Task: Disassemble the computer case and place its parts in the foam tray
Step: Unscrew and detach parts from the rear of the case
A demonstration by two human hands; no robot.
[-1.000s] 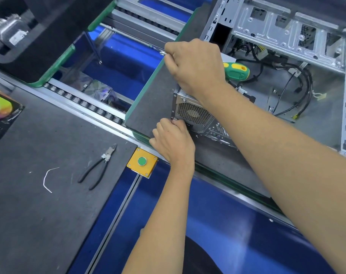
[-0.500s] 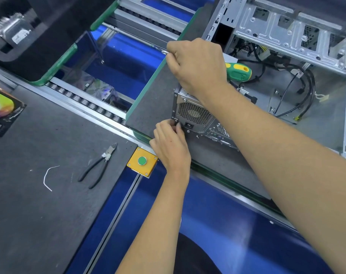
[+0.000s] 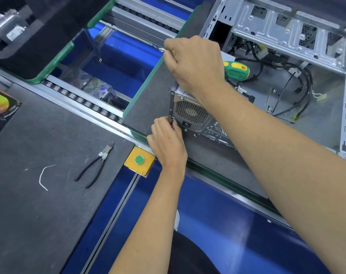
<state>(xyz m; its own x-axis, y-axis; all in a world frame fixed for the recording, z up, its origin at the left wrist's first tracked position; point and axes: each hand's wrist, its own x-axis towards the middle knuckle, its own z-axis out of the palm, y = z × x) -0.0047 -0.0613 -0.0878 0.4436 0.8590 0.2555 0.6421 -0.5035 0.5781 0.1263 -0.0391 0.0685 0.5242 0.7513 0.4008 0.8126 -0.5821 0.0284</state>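
A dark grey work mat (image 3: 39,214) fills the lower left of the frame. Black-handled side cutters (image 3: 93,166) lie on it near its right edge, with a short bent white wire scrap (image 3: 43,177) to their left. A dark printed card with a colour wheel (image 3: 0,109) lies at the far left edge.
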